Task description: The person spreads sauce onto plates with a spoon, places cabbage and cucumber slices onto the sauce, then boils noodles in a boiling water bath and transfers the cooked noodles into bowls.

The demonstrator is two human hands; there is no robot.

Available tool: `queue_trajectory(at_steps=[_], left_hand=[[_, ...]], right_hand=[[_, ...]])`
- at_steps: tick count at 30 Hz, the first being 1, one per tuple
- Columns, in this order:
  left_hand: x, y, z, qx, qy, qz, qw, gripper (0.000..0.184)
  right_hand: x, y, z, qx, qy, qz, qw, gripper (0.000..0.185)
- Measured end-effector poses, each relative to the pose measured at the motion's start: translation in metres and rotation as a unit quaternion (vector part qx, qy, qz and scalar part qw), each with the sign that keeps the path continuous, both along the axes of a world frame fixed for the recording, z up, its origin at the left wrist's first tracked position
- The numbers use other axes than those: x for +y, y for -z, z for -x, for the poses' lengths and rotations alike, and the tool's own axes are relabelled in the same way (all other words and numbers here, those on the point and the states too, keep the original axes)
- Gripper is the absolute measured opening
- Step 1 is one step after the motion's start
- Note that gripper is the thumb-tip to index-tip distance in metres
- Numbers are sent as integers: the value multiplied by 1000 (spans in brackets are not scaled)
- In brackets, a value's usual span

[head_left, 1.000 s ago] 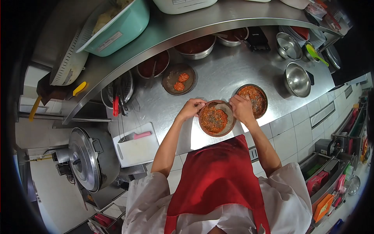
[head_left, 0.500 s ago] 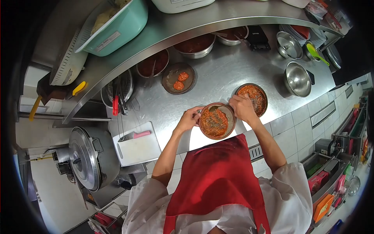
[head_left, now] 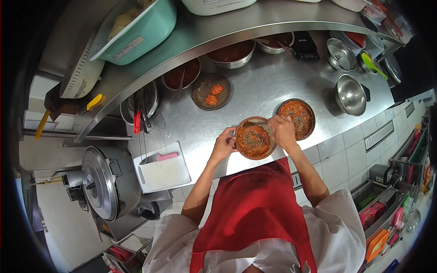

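Observation:
My left hand [head_left: 224,144] grips the left rim of a round brown bowl [head_left: 238,149] near the counter's front edge. Inside it is a red-orange chunky mixture [head_left: 253,140] flecked with dark green bits. My right hand [head_left: 283,131] is closed over the bowl's right side, pinching what looks like a thin spoon [head_left: 262,123], partly hidden by my fingers. Just right of that hand stands a second brown bowl [head_left: 313,123] with a similar red mixture. Further back, a dark round plate [head_left: 200,93] carries two small red mounds.
Metal bowls of red sauce [head_left: 231,52] line the back under a steel shelf [head_left: 200,41]. A scale [head_left: 306,45] and an empty steel bowl [head_left: 350,94] stand right. Left are a cutting board [head_left: 164,175] with a pink-handled knife [head_left: 167,156] and a large lidded pot [head_left: 98,184].
My right hand has shifted slightly, and the spoon's dark end no longer shows at the bowl's upper left. The left hand still holds the rim. The view has moved a little.

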State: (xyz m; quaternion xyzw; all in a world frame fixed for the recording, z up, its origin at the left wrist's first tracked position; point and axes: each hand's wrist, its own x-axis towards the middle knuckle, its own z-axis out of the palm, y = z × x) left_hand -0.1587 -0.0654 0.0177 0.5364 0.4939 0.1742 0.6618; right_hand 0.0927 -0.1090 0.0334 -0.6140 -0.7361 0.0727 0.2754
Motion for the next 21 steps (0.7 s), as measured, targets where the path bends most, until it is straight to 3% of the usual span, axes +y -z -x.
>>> queue_trajectory(at_steps=[2,5,8,11,13,17,21], left_hand=[[-2,1,0,-7,-8,8,1000,35],[0,0,0,-11,-10,23,1000,35],[0,-3,-1,-5,-11,27,1000,34],[2,-5,-1,-4,-9,32,999,34],[3,-5,-1,-9,-10,35,999,33],[7,-3,0,-4,14,46,999,32],[-1,-1,-1,9,1,46,999,30]], right_hand=[[3,0,1,12,31,-23,999,10],[2,1,5,13,-10,16,1000,6],[7,1,0,26,48,-36,998,6],[2,4,5,20,-4,17,1000,5],[3,4,0,26,75,-12,997,7],[-2,-3,4,37,18,14,999,4],[-3,-11,-20,-16,93,5,996,8]])
